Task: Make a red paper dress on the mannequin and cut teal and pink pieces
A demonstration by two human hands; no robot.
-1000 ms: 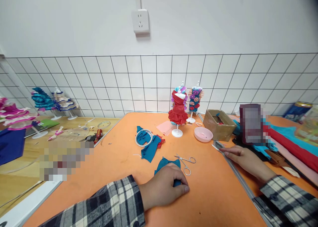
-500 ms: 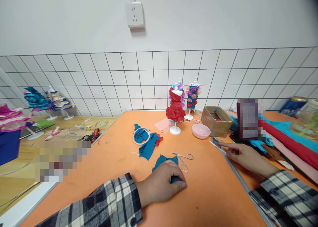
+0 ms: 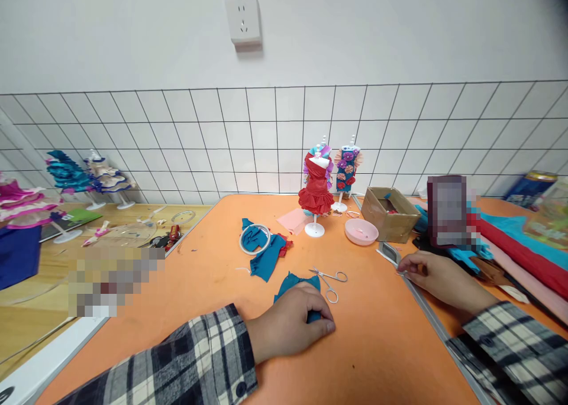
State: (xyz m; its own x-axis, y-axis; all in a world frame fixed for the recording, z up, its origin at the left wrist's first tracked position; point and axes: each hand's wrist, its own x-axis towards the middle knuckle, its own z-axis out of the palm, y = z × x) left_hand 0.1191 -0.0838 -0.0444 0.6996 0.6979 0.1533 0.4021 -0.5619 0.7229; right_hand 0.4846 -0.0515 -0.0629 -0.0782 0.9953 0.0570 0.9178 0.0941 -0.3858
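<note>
My left hand point(image 3: 290, 325) lies closed on a small teal fabric piece point(image 3: 295, 284) on the orange table point(image 3: 213, 310), near its front. Small silver scissors point(image 3: 329, 279) lie just beyond it. My right hand point(image 3: 437, 278) rests at the table's right edge with fingers curled, its fingertips on a metal ruler point(image 3: 390, 256). Further back lie a teal and red fabric bundle point(image 3: 266, 257) with a white ring point(image 3: 254, 239) on it.
Two small mannequins in dresses point(image 3: 316, 189) stand at the back, beside a pink dish point(image 3: 361, 232) and a cardboard box point(image 3: 390, 214). Folded red, teal and pink fabrics point(image 3: 523, 254) lie on the right. More dressed mannequins point(image 3: 71, 177) stand on the wooden table at left.
My right hand's fingers have curled from stretched flat to bent, pulling slightly in at the ruler. My left hand stays on the teal fabric. The view has shifted a little.
</note>
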